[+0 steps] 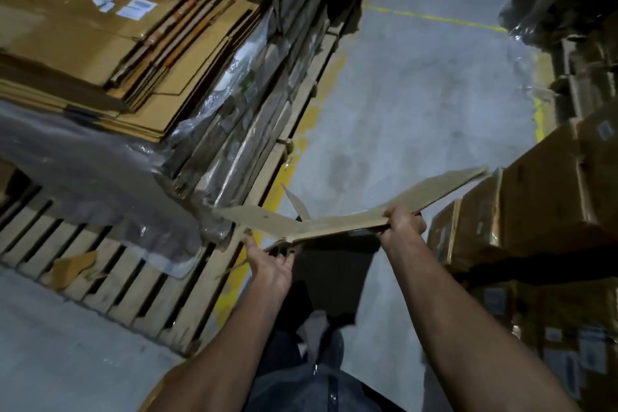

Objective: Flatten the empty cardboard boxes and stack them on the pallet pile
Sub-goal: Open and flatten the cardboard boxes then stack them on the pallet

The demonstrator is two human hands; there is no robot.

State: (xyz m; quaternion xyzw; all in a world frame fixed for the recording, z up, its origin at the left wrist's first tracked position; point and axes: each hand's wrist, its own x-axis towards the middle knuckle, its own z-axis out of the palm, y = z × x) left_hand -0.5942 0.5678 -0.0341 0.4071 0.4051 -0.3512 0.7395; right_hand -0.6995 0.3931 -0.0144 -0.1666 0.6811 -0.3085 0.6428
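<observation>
A flattened brown cardboard box hangs in the air in front of me, seen nearly edge-on, with its flaps spread left and right. My right hand grips its near edge with curled fingers. My left hand reaches up under the box's left end with straight fingers touching the underside. The pallet pile of flattened cardboard lies to the upper left, stacked high and partly wrapped in clear plastic film.
A wooden pallet sits under the pile at lower left, with a cardboard scrap on its slats. Sealed brown boxes are stacked along the right. A grey concrete aisle with yellow floor lines runs between them.
</observation>
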